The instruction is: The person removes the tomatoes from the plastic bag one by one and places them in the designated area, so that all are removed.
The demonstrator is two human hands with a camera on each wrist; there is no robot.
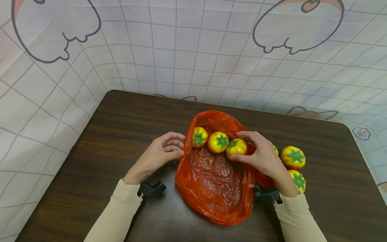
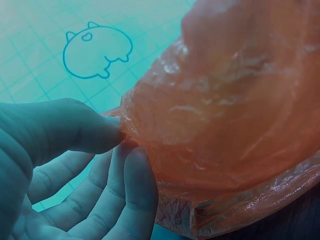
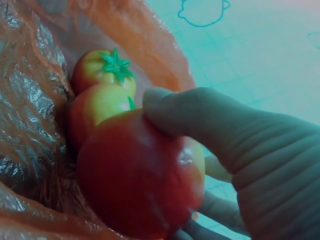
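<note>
A red plastic bag (image 1: 216, 215) lies on the table with its mouth spread wide. My left hand (image 1: 157, 154) pinches the bag's left rim between thumb and fingers, as the left wrist view shows close up. With my right hand (image 1: 264, 154) I grip a red-and-yellow tomato (image 1: 236, 148) with a green star-shaped top, over the bag's right side. Two similar tomatoes sit in the far part of the bag: one tomato (image 1: 199, 136) near the left wall, another tomato (image 1: 217, 143) beside the held one. In the right wrist view, the gripped tomato (image 3: 140, 175) partly covers the middle one.
Right of the bag, several more tomatoes rest on the dark wood table (image 1: 99, 151), among them a yellow-topped tomato (image 1: 292, 158) and a nearer tomato (image 1: 298, 181). My right forearm hides some of them. A white gridded cloth (image 1: 187, 50) hangs behind the table.
</note>
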